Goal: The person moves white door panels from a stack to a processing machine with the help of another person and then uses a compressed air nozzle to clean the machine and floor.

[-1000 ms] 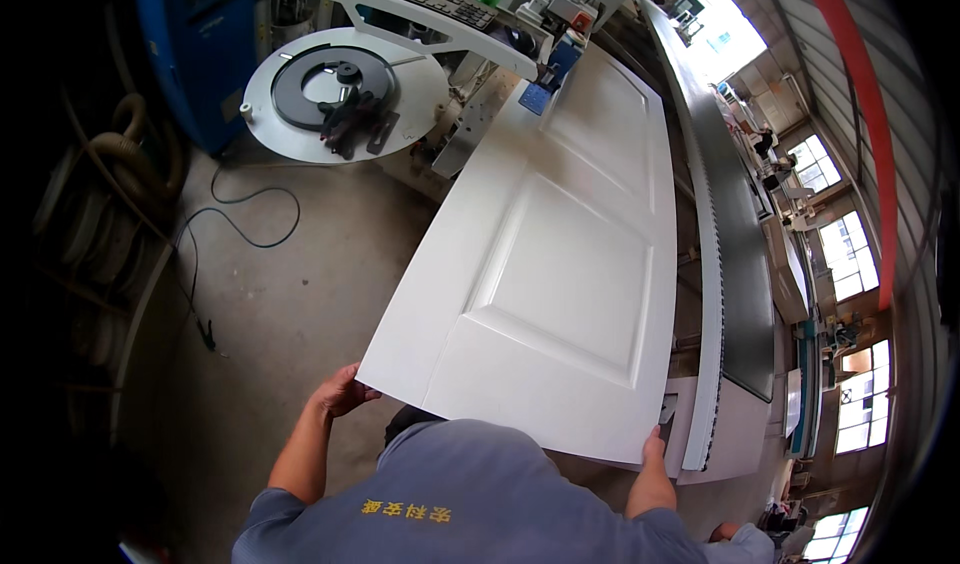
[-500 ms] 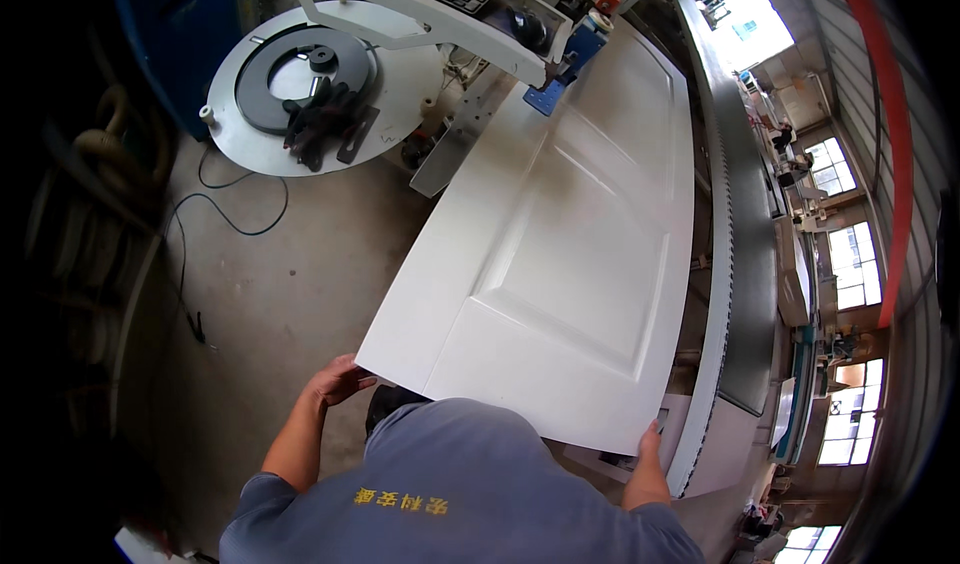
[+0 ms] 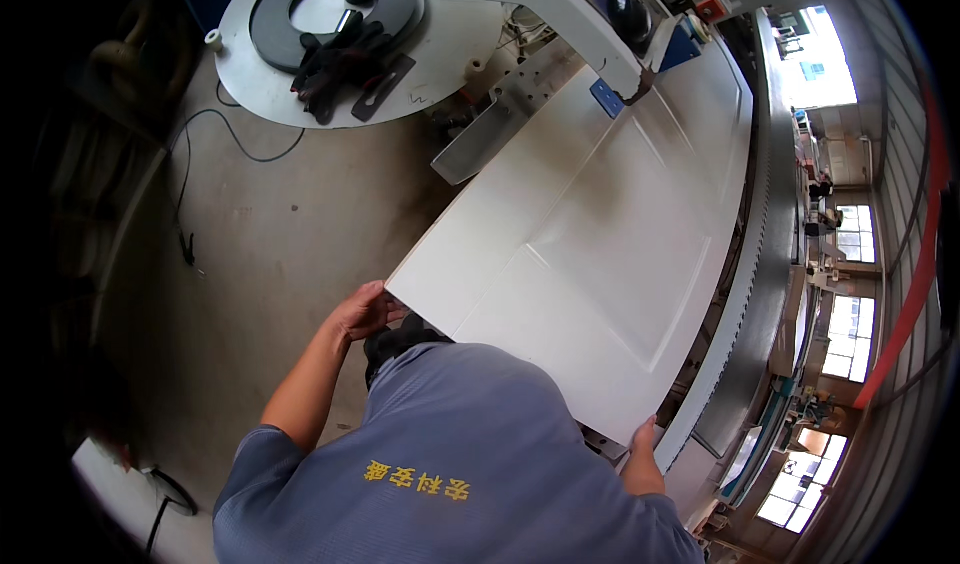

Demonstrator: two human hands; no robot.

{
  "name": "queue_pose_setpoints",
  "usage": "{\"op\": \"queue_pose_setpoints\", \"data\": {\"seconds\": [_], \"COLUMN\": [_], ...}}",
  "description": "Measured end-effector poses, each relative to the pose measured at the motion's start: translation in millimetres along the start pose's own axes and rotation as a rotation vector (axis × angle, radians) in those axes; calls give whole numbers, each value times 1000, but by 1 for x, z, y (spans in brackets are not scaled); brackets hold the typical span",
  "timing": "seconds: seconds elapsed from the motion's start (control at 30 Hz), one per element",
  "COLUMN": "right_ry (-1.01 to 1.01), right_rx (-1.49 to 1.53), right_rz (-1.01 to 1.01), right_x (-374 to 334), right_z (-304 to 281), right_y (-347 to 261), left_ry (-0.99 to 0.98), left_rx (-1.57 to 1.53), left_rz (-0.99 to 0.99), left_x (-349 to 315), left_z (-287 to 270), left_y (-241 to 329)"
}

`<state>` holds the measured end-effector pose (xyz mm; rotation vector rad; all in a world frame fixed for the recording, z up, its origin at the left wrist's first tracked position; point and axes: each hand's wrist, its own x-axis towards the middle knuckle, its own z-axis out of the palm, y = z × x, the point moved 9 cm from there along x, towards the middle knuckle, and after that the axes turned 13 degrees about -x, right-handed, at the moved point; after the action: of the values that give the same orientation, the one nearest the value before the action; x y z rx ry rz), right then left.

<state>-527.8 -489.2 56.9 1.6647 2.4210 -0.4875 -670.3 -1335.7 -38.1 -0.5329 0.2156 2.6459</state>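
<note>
A large white door panel (image 3: pixel 600 284) with raised moulded frames lies flat, stretching from my waist away to the far right. At its near left corner, my left hand (image 3: pixel 364 312) is closed round the edge, thumb side up and fingers partly beneath. My right hand (image 3: pixel 643 446) holds the near right corner, its fingers mostly hidden under the door. The far left part of the door passes under a pale machine arm (image 3: pixel 570 19), beside a blue plate (image 3: pixel 606 98).
Left of the door stands a round white table (image 3: pixel 450 64) carrying a coil of grey edge band (image 3: pixel 275 29) and dark gloves (image 3: pixel 340 64). A metal bracket (image 3: pixel 480 139) juts out by the door's left edge. A long conveyor beam (image 3: pixel 735 334) runs along the right. A cable (image 3: pixel 235 134) trails on the floor.
The door has moved forward, its near left corner now closer to the metal bracket. Both hands have gone along with it, still holding its corners. My view has turned somewhat.
</note>
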Motion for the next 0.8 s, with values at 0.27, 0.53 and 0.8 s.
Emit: {"op": "queue_pose_setpoints", "data": {"seconds": [0.27,0.53,0.8], "right_ry": [-100,-195,-232], "right_rx": [157,134,197], "right_rz": [-31,-47,-31], "right_x": [7,50,114], "right_z": [-12,-10,-13], "right_y": [-96,-172,-223], "left_ry": [49,-51,262], "left_rx": [-348,-553,-312], "left_rz": [274,168,514], "left_x": [106,179,181], "left_z": [31,-7,40], "left_y": [-26,-18,91]}}
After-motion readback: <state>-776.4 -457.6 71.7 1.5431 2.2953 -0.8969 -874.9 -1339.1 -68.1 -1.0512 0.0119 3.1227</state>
